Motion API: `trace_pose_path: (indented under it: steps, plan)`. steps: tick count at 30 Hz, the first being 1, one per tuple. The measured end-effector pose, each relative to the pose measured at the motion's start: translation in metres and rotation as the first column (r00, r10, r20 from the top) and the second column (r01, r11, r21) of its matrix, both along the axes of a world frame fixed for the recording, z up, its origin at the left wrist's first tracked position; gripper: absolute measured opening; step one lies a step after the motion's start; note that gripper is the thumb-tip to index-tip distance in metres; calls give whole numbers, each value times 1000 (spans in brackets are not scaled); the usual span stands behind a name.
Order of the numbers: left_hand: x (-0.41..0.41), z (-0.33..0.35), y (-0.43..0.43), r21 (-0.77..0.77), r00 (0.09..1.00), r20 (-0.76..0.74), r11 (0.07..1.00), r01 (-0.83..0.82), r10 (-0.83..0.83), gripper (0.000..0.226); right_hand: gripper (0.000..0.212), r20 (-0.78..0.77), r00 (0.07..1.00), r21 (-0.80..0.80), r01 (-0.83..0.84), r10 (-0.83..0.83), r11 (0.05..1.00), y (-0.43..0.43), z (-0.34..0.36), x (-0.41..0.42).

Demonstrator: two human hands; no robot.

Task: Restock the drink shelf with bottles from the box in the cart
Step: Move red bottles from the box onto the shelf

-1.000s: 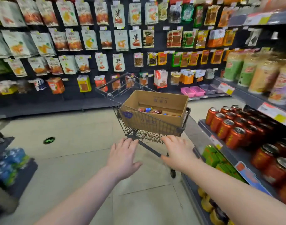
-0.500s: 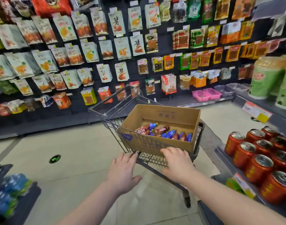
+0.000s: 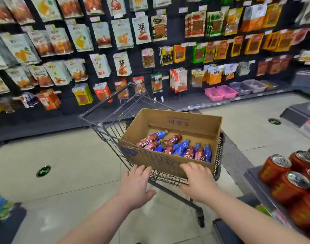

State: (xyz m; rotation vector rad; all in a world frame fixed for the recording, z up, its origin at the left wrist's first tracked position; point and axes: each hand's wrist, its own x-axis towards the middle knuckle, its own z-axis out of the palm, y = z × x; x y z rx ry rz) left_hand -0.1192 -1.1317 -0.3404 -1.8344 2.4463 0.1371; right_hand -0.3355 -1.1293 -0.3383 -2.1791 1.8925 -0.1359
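Plainly the restocking has not begun: every bottle in sight lies inside the box, and no hand holds one. The cart [image 3: 113,132] stands dead ahead at 12 o'clock, and the open cardboard box [image 3: 186,120] fills its basket. The bottles [image 3: 175,147], red-brown and blue, lie on their sides in a loose heap across the near half of the box floor, and the far half is bare cardboard. The left hand [image 3: 135,185] reaches to the cart's near rim at about 11 o'clock, fingers fairly straight with their tips on the wire and the thumb splayed out, gripping nothing. The right hand [image 3: 200,184] lies on the same rim at about 1 o'clock, just below the box's near wall; its fingers lie close together over the edge, but I cannot tell whether they curl round the wire. The drink shelf [image 3: 254,185] runs along at 3 to 4 o'clock, near the cart, with rows of orange cans [image 3: 272,170] on it; I cannot see a gap for the bottles from here. By my reading this is the stage of bringing the cart alongside, so the whole job is left: lifting the bottles out and standing them on the shelf
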Motion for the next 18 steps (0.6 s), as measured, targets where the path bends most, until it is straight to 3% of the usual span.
trace_pose_path:
  steps: [12,18]
  plan:
    - [74,-3,-195,-23,995,-53,997,79,-80,81,65,-32,987,49,161,-159,986,-160,-9,58]
    - [79,-33,-250,68,989,-60,988,141,-137,83,67,-54,975,169,220,-213,961,-194,-35,65]
